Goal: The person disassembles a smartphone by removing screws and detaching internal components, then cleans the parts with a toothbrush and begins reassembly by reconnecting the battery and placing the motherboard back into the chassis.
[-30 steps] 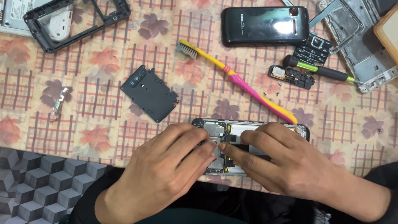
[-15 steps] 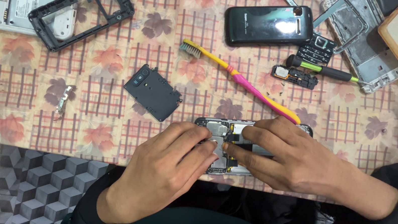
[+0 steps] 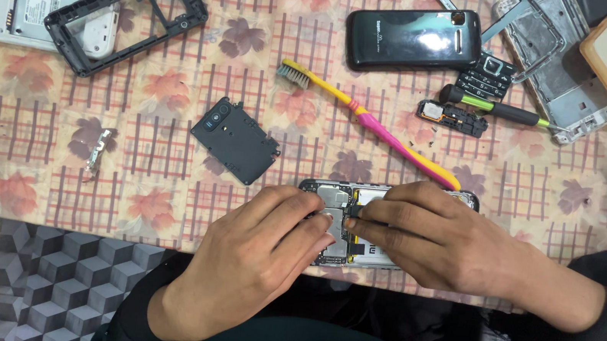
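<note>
Mid-teardown, apparently: opened phone (image 3: 358,227) at six o'clock on the tablecloth (image 3: 30,137), left hand (image 3: 254,261) steadying with fingers pressed together, right hand (image 3: 441,241) pinching a small internal part. Next, judging by this: careful, gentle lifting. Toothbrush (image 3: 371,121) at twelve o'clock.

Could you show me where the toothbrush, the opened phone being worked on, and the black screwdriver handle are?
toothbrush (image 3: 371,121), head view, on the pink middle of its handle.
opened phone (image 3: 333,195), head view, on its exposed metal shield, top left.
screwdriver (image 3: 474,101), head view, on its black grip.
</note>
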